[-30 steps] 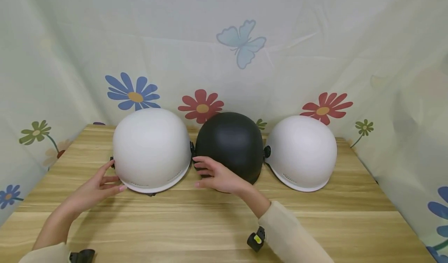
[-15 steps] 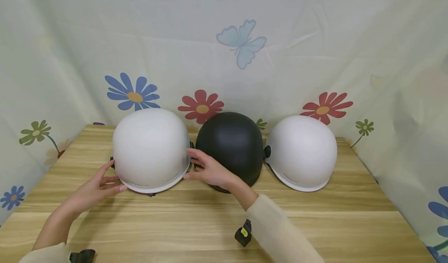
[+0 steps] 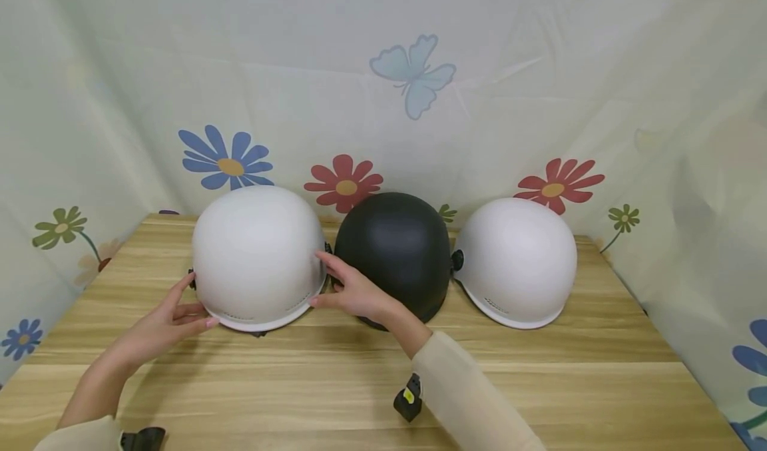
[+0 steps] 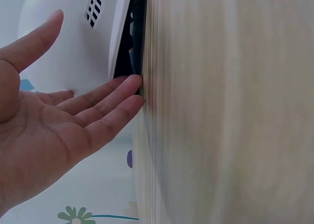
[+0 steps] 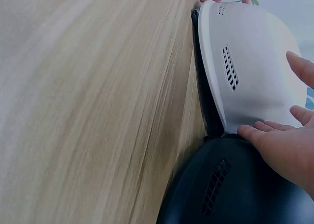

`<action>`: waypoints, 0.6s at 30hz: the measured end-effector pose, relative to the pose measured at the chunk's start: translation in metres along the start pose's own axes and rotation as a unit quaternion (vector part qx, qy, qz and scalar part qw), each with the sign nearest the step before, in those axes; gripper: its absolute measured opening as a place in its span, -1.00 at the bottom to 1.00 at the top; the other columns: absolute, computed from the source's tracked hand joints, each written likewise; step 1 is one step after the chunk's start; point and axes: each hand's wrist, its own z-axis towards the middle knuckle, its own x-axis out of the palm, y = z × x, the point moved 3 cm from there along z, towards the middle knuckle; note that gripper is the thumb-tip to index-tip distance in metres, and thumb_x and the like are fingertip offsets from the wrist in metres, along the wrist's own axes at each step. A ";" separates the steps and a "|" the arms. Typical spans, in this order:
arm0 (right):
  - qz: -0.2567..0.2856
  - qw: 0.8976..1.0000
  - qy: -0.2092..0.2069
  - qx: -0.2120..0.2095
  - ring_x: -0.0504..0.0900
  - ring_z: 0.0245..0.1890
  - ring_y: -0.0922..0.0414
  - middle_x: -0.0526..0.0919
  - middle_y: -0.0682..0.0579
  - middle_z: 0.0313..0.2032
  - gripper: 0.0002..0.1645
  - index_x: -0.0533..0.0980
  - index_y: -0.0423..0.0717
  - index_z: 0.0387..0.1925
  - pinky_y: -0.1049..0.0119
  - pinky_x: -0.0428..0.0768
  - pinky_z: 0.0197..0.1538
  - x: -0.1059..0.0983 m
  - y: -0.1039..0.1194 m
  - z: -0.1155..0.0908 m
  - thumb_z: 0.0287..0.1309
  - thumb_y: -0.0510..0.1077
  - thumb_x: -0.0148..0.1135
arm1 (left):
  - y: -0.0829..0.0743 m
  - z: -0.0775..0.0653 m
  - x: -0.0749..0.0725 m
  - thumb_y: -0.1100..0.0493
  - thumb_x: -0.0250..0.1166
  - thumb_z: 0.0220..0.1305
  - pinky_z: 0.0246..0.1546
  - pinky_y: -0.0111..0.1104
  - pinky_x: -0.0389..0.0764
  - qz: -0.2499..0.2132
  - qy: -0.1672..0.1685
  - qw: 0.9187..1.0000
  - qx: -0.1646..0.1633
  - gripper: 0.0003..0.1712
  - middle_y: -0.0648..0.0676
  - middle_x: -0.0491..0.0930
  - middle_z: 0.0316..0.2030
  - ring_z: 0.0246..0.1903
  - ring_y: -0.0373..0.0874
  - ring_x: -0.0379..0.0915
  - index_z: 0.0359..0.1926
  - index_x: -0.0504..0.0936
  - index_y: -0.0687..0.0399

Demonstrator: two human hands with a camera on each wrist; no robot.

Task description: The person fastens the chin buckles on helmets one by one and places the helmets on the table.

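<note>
At the left of a row stands a white helmet (image 3: 257, 258), dome up, with small vent slots near its rim. My left hand (image 3: 158, 324) is at its left side. In the left wrist view the fingers of this hand (image 4: 68, 118) are extended by the rim, thumb apart. My right hand (image 3: 359, 296) reaches to the same helmet's right side, in front of the black helmet (image 3: 398, 244). The right wrist view has these fingers (image 5: 262, 130) held flat against or near the white shell (image 5: 260, 52), just above the black one (image 5: 230, 184); exact contact is unclear.
Another white helmet (image 3: 518, 261) stands at the right end of the row, close to the black one. All rest on a wood-grain table (image 3: 269, 391). A flowered cloth (image 3: 509, 104) hangs behind and at both sides.
My right hand has moved left from in front of the black helmet to the right side of the left white helmet. The left hand and the helmets look almost unchanged.
</note>
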 end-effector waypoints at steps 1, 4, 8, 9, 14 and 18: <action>0.002 1.000 0.000 0.001 0.01 0.35 0.09 -0.01 0.12 0.37 -0.06 0.03 0.09 0.38 0.08 0.09 0.29 0.000 0.000 0.000 0.05 -0.26 0.29 | 0.000 0.000 0.000 0.00 0.14 0.28 -0.08 0.12 0.40 -0.001 0.000 1.000 0.001 0.10 0.63 0.10 0.14 0.11 0.44 0.15 0.36 -0.59 0.07; 0.006 1.000 0.000 0.001 0.00 0.35 0.10 -0.01 0.13 0.37 -0.05 0.02 0.10 0.38 0.09 0.09 0.29 0.001 0.000 0.001 0.04 -0.25 0.30 | 0.000 0.000 0.000 0.01 0.15 0.28 -0.07 0.12 0.40 0.000 -0.001 1.000 0.003 0.10 0.62 0.11 0.15 0.11 0.43 0.17 0.36 -0.58 0.08; 0.008 1.000 -0.003 -0.002 0.02 0.34 0.11 0.01 0.13 0.36 -0.05 0.04 0.10 0.38 0.08 0.10 0.29 0.001 -0.001 0.001 0.03 -0.25 0.31 | 0.001 -0.001 0.001 0.02 0.15 0.28 -0.07 0.13 0.39 -0.001 0.001 1.000 0.005 0.10 0.62 0.10 0.15 0.11 0.43 0.15 0.36 -0.59 0.09; 0.009 1.000 -0.003 -0.003 0.02 0.34 0.11 0.02 0.13 0.36 -0.05 0.04 0.10 0.38 0.08 0.11 0.29 0.002 -0.001 0.001 0.03 -0.26 0.31 | 0.001 -0.001 0.001 0.02 0.14 0.29 -0.07 0.14 0.38 -0.003 0.003 1.000 0.006 0.10 0.63 0.08 0.15 0.12 0.44 0.14 0.35 -0.59 0.09; 0.007 1.000 -0.003 -0.001 0.03 0.34 0.13 0.02 0.10 0.36 -0.06 0.06 0.13 0.37 0.06 0.11 0.28 0.003 -0.002 0.002 0.03 -0.26 0.30 | -0.001 -0.002 0.002 0.03 0.12 0.30 -0.05 0.14 0.37 -0.016 0.010 1.000 0.002 0.08 0.63 0.03 0.18 0.15 0.46 0.06 0.35 -0.61 0.07; 0.000 1.000 -0.003 0.001 0.03 0.34 0.12 0.02 0.09 0.37 -0.06 0.05 0.14 0.38 0.06 0.12 0.28 0.003 -0.001 0.001 0.03 -0.28 0.30 | -0.001 -0.002 0.003 0.05 0.10 0.32 -0.05 0.13 0.37 -0.022 0.018 1.000 0.005 0.07 0.64 0.00 0.18 0.15 0.48 0.03 0.34 -0.63 0.08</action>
